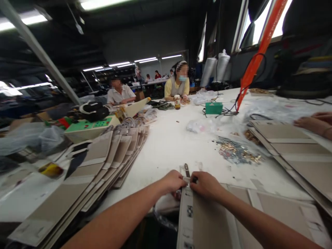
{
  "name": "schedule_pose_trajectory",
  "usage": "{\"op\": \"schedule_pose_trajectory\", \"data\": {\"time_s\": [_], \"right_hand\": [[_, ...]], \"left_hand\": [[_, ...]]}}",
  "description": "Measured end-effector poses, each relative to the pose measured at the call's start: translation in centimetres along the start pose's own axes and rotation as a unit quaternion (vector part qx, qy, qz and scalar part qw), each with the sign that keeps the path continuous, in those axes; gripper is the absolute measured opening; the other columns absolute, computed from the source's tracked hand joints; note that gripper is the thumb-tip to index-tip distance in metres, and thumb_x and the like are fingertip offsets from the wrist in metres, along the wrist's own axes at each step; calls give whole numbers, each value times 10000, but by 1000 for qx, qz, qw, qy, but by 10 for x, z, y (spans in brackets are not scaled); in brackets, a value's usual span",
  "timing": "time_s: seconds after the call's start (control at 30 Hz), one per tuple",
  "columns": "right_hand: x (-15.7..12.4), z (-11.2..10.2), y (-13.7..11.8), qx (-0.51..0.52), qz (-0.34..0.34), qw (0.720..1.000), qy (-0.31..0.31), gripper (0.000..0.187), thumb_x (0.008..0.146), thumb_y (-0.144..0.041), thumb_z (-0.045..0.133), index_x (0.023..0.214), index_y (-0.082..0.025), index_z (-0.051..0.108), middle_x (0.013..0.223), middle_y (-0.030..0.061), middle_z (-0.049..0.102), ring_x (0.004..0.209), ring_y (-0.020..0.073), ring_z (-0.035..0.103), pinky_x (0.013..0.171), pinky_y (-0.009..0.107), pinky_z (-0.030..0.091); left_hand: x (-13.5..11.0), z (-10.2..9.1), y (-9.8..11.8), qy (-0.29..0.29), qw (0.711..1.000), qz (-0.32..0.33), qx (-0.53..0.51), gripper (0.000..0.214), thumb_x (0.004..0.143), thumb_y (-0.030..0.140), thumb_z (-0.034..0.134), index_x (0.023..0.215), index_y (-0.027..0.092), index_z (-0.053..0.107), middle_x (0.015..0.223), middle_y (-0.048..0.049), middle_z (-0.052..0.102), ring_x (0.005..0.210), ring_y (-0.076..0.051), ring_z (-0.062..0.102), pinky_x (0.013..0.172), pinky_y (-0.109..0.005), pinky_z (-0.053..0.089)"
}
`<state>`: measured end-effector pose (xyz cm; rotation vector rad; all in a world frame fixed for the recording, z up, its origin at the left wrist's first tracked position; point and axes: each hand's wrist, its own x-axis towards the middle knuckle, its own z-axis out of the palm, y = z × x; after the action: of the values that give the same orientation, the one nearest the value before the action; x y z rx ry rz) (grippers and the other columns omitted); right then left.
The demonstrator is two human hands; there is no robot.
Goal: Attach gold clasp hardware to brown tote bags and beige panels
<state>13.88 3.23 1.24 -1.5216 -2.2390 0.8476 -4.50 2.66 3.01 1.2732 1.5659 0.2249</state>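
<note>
A beige panel [212,221] with pale cross strips lies in front of me. Its left edge carries a white band [186,218] with small metal fittings. My left hand [173,181] is closed, its fingertips pinching the far left corner of the panel. Close to its right, my right hand [206,185] is closed too, thumb and fingers gripping the same end of the panel. Just beyond my fingertips a small dark strip with metal on it [186,169] sticks out. The exact spot between the fingertips is partly hidden. A clear-wrapped loop [164,221] hangs below the left hand.
Overlapping beige panels [103,166] lean at the left, and others are stacked [298,145] at the right near another person's hand [311,121]. Small metal parts [236,152] lie on the white table [160,148]. Behind are a green box [214,108], an orange post [259,55] and seated people.
</note>
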Motion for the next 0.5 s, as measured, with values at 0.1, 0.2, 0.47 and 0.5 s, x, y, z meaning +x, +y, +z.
{"op": "schedule_pose_trajectory", "data": {"time_s": [0.1,0.2,0.47,0.5], "right_hand": [[0,-20,-8,92,-9,995,28,94,804,-270,675,780,-200,732,795,36,745,768,202,653,698,291,422],[-7,-44,-21,267,-13,958,107,289,871,-406,688,671,-202,642,604,-12,632,593,153,570,585,268,407],[-2,-25,-43,568,-95,781,240,517,934,-477,659,541,-234,426,443,-73,397,401,92,375,434,254,332],[1,-18,-42,562,-88,790,229,520,936,-471,657,533,-233,430,435,-71,397,398,91,368,428,253,321]], "left_hand": [[8,-3,-1,-20,999,9,-25,129,774,265,655,696,178,601,480,24,590,377,-149,565,341,-221,366],[12,-5,-3,-35,998,15,-49,159,762,289,662,678,185,576,462,18,584,368,-156,569,332,-219,323],[14,-6,-9,-51,994,33,-90,204,754,320,659,644,199,536,449,7,593,370,-169,583,341,-222,358],[14,-6,-10,-51,994,33,-93,206,748,317,660,641,202,527,448,6,594,374,-171,588,342,-220,362]]}}
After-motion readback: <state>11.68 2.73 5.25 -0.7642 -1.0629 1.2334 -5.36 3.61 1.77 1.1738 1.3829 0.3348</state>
